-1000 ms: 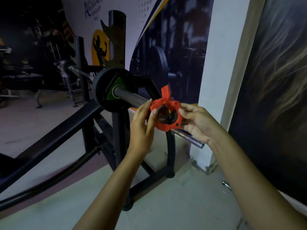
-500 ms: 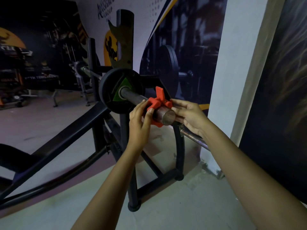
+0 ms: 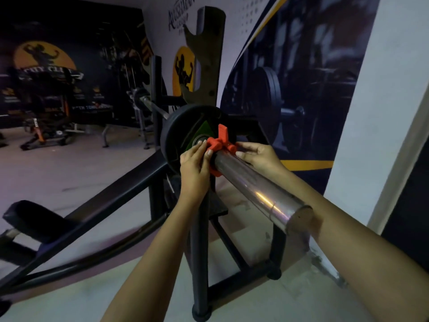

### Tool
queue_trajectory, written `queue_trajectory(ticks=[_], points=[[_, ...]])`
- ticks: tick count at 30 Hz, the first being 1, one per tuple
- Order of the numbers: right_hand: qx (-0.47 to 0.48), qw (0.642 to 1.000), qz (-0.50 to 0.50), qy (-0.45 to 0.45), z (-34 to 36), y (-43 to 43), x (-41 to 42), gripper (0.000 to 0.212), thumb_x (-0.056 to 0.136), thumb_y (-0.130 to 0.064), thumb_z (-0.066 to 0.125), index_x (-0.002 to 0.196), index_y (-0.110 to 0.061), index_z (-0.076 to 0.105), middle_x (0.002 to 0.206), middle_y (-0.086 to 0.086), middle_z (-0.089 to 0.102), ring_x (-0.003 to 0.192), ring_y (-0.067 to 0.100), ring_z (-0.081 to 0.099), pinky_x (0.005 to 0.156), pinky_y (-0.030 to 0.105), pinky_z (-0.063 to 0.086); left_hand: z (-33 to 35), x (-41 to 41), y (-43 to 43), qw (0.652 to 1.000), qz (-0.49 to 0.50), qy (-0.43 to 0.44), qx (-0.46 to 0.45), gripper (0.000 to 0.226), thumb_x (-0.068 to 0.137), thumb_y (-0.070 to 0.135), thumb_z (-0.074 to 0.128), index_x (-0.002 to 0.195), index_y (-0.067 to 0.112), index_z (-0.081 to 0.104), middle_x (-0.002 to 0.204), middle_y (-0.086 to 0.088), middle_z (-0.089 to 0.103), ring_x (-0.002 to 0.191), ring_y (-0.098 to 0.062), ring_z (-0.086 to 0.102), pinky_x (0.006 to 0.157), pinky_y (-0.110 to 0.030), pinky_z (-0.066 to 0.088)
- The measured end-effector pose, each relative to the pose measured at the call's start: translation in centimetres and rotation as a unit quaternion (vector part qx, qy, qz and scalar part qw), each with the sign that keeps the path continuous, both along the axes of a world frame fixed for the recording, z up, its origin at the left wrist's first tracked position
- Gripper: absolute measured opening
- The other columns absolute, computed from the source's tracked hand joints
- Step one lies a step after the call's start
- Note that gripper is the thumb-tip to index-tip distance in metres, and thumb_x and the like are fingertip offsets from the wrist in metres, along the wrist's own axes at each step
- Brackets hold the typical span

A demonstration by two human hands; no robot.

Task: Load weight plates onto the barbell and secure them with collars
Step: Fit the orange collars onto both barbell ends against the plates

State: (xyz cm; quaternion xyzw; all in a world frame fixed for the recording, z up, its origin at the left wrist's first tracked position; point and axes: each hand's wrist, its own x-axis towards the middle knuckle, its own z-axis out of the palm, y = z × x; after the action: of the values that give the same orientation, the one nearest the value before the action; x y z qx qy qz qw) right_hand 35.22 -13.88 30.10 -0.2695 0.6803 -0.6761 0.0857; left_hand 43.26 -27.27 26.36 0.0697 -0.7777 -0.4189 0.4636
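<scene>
From my feed: dark steel rack frame (image 3: 199, 228) fills the middle, one upright with hook cutouts rising behind the bar, angled rails running off to the lower left. White pillar (image 3: 385, 112) on the right, gym mural on the wall behind

Barbell sleeve (image 3: 260, 189) runs from the rack toward the camera, chrome, its end cap low right of centre, passing in front of the right forearm. One black weight plate (image 3: 176, 135) with a green triangle mark sits on the sleeve at the rack end, upright

Red collar (image 3: 219, 145) is around the sleeve, just on the near side of the plate; I cannot tell if it touches the plate face. Its lever tab stands up

Left hand (image 3: 193, 168) is on the collar's left side, fingers pressed against the collar edge and reaching toward the plate hub, thumb on the near face of the ring. Right hand (image 3: 257, 154) is on the right side, fingertips pinching the collar's clamp end. Both are closed on the collar, neither spread
</scene>
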Motion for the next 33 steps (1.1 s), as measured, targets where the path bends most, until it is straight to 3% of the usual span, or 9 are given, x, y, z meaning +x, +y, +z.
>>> queue_trajectory(ticks=[5, 8, 11, 14, 18, 21, 25, 27, 33], points=[[-0.012, 1.000, -0.006, 0.000, -0.1, -4.4, -3.2, 0.041, 0.087, 0.007, 0.055, 0.127, 0.008, 0.047, 0.114, 0.029, 0.059, 0.100, 0.031, 0.060, 0.074, 0.019, 0.051, 0.0, -2.9, -3.1, 0.999, 0.029, -0.010, 0.009, 0.036, 0.095, 0.021, 0.047, 0.129, 0.010, 0.050, 0.135, -0.011, 0.047, 0.127, -0.020, 0.034, 0.110, -0.038, 0.028], [-0.062, 0.997, 0.011, -0.051, -0.2, -5.3, -4.5, 0.034, 0.086, 0.007, 0.056, 0.120, 0.008, 0.053, 0.098, 0.019, 0.063, 0.075, 0.017, 0.064, 0.063, 0.017, 0.055, -0.5, -3.8, -3.7, 0.999, 0.050, 0.009, -0.014, 0.035, 0.094, 0.020, 0.049, 0.127, 0.010, 0.053, 0.132, -0.011, 0.050, 0.120, -0.011, 0.033, 0.103, -0.017, 0.023], [-0.031, 0.997, 0.057, -0.044, 0.3, -5.3, -5.4, 0.023, 0.080, -0.018, 0.071, 0.094, -0.001, 0.065, 0.068, 0.001, 0.068, 0.058, 0.008, 0.065, 0.051, 0.019, 0.053, -0.9, -4.3, -3.6, 0.998, 0.054, 0.029, 0.002, 0.034, 0.093, 0.021, 0.050, 0.126, 0.012, 0.053, 0.131, -0.007, 0.050, 0.119, -0.007, 0.033, 0.107, -0.026, 0.028], [0.044, 0.999, 0.017, 0.012, 1.5, -6.2, -5.9, 0.037, 0.068, -0.050, 0.075, 0.057, -0.018, 0.058, 0.057, -0.004, 0.059, 0.058, 0.010, 0.063, 0.053, 0.027, 0.056, -0.9, -4.3, -3.3, 0.998, 0.055, 0.035, 0.023, 0.035, 0.093, 0.022, 0.050, 0.127, 0.014, 0.054, 0.131, -0.002, 0.048, 0.121, -0.008, 0.034, 0.109, -0.038, 0.032], [0.066, 0.994, -0.059, 0.068, 1.8, -7.4, -6.6, 0.044, 0.069, -0.060, 0.067, 0.068, -0.018, 0.055, 0.069, 0.002, 0.063, 0.072, 0.019, 0.067, 0.054, 0.033, 0.059, -1.0, -4.2, -3.1, 0.997, 0.061, 0.033, 0.033, 0.034, 0.093, 0.024, 0.049, 0.127, 0.018, 0.053, 0.125, 0.009, 0.044, 0.122, -0.010, 0.037, 0.106, -0.044, 0.035], [0.091, 0.986, -0.073, 0.119, 1.8, -7.4, -7.0, 0.045, 0.075, -0.059, 0.060, 0.058, -0.019, 0.052, 0.058, 0.000, 0.058, 0.068, 0.023, 0.067, 0.063, 0.040, 0.059, -1.0, -4.3, -3.0, 0.997, 0.068, 0.032, 0.030, 0.035, 0.093, 0.025, 0.049, 0.127, 0.019, 0.053, 0.124, 0.010, 0.044, 0.122, -0.011, 0.038, 0.105, -0.046, 0.037], [0.124, 0.988, -0.005, 0.090, 2.4, -7.6, -7.2, 0.060, 0.064, -0.073, 0.059, 0.083, -0.016, 0.063, 0.080, 0.003, 0.067, 0.077, 0.019, 0.066, 0.055, 0.032, 0.059, -1.1, -4.2, -3.2, 0.996, 0.082, 0.035, 0.014, 0.034, 0.093, 0.024, 0.050, 0.126, 0.018, 0.054, 0.123, 0.009, 0.048, 0.121, -0.012, 0.041, 0.104, -0.046, 0.038], [0.125, 0.986, -0.013, 0.105, 2.7, -7.9, -7.2, 0.058, 0.056, -0.077, 0.060, 0.076, -0.023, 0.059, 0.077, 0.000, 0.066, 0.074, 0.015, 0.064, 0.054, 0.030, 0.058, -1.4, -4.2, -3.3, 0.996, 0.082, 0.032, 0.025, 0.035, 0.093, 0.026, 0.050, 0.126, 0.018, 0.054, 0.125, 0.005, 0.049, 0.121, -0.015, 0.042, 0.102, -0.047, 0.040], [0.024, 0.999, -0.029, -0.004, 2.6, -8.7, -8.6, 0.033, 0.078, -0.036, 0.059, 0.083, -0.004, 0.067, 0.071, 0.012, 0.070, 0.065, 0.028, 0.069, 0.052, 0.039, 0.058, -1.5, -4.3, -3.4, 0.995, 0.082, 0.045, 0.025, 0.033, 0.092, 0.021, 0.052, 0.125, 0.015, 0.055, 0.125, 0.001, 0.052, 0.120, -0.015, 0.044, 0.103, -0.045, 0.040]])
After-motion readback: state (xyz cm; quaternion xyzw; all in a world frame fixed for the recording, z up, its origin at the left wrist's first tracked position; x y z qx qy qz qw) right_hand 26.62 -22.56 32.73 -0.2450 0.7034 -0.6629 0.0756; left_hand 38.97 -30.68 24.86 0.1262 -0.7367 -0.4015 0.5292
